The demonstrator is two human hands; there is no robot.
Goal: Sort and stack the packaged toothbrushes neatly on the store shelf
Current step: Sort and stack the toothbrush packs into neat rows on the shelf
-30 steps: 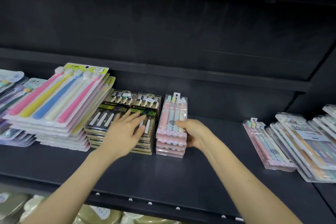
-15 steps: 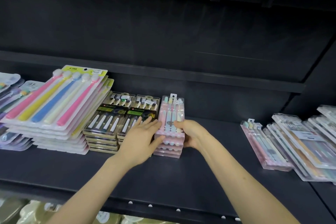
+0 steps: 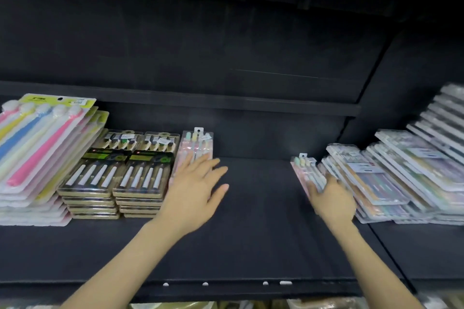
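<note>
A stack of pink toothbrush packs (image 3: 196, 144) stands on the dark shelf (image 3: 256, 221), tight against two stacks of black-and-gold packs (image 3: 120, 173). My left hand (image 3: 194, 192) hovers in front of the pink stack with straight, spread fingers and holds nothing. Far to the right, my right hand (image 3: 331, 197) lies on a single pink pack (image 3: 303, 165) at the left edge of a loose pile of clear packs (image 3: 391, 178); the hand is blurred and its fingers are hard to make out.
A tall stack of large packs with pink, yellow and blue brushes (image 3: 42, 148) fills the far left. More clear packs (image 3: 444, 118) pile up at the far right. Bare shelf lies between the two hands. The shelf's front lip (image 3: 226, 286) runs below.
My right hand has let go of the pink stack and swung right onto the single pink pack. My left hand has come off the stack's side. The view has shifted right.
</note>
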